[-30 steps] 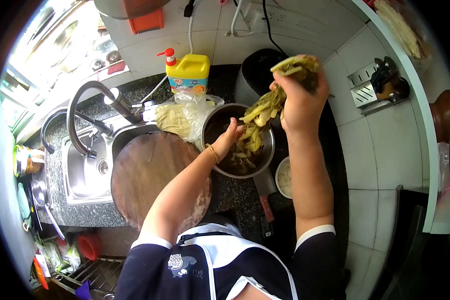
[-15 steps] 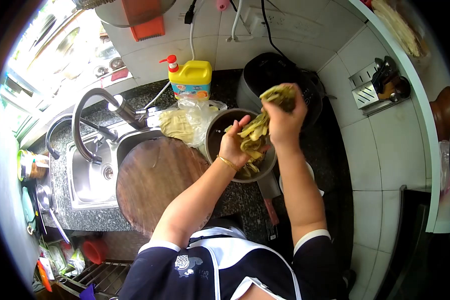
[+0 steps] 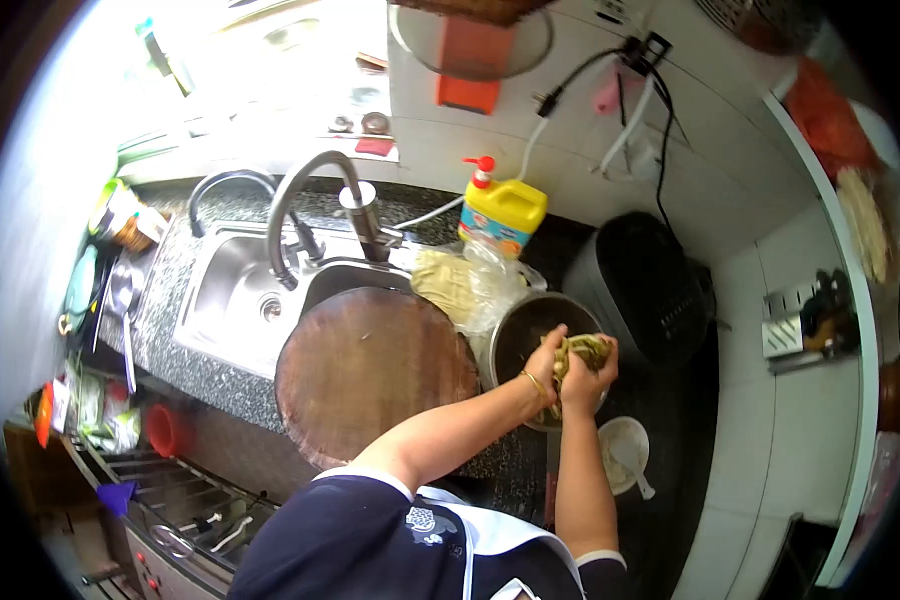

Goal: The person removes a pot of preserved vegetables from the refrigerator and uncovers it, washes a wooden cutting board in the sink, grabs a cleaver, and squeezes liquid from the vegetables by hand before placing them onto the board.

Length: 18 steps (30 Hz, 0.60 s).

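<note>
My left hand (image 3: pixel 543 374), with a gold bangle at the wrist, is closed on a bunch of yellow-green pickled greens (image 3: pixel 585 348). Pressed against it, my right hand (image 3: pixel 588 386) grips the same bunch from the other side. Both hands are over the metal pot (image 3: pixel 500 340), toward its right side. Dark liquid seems to lie in the pot, but my hands and forearm cover part of the inside. To the left of the pot lies a round wooden chopping board (image 3: pixel 370 370), overlapping the sink edge.
A steel sink (image 3: pixel 220 290) with a curved faucet (image 3: pixel 275 225) is at left. Behind the pot are a plastic bag (image 3: pixel 495 285) and a yellow detergent bottle (image 3: pixel 515 205). A black appliance (image 3: pixel 645 290) stands right, near a white bowl (image 3: pixel 620 440) with a spoon.
The view has turned, so the scene sits farther right and lower. My right hand has come down to my left, and the hanging strips are now gathered between both hands.
</note>
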{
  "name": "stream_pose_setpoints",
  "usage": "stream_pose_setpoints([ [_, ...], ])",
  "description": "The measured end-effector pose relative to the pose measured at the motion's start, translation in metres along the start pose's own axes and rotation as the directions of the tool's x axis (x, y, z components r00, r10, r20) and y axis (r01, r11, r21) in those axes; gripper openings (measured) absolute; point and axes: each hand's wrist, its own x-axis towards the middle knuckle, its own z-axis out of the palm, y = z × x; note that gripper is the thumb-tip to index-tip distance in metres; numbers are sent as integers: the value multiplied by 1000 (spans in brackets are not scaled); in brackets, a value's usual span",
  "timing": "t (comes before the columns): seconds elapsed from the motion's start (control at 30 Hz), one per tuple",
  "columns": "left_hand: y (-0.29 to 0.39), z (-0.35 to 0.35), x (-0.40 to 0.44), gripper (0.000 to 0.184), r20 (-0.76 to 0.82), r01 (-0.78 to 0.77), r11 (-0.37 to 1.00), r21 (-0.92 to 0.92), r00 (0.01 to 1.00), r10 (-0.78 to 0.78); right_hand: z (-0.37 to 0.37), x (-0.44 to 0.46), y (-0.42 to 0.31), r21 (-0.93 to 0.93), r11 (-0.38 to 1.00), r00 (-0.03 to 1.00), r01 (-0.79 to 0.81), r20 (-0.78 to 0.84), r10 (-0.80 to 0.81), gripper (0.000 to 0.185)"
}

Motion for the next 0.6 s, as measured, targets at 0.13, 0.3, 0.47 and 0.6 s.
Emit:
stream_pose_setpoints([
  [0.13, -5, 11, 1, 36, -144, -125, 992, 9, 982, 125, -1, 2, -7, 63, 997, 998, -37, 54, 33, 25],
  [0.3, -4, 5, 12, 31, -88, -62, 997, 44, 994, 66, 2, 5, -28, 58, 997, 998, 54, 42, -56, 23],
  [0.47, -5, 16, 7, 34, -81, -93, 994, 57, 992, 98, 0, 4, -29, 61, 987, 987, 149, 48, -152, 21],
  [0.6, -12, 5, 21, 41, -428, -52, 907, 419, 869, 248, -8, 16, -3, -13, 988, 987, -154, 39, 154, 23],
])
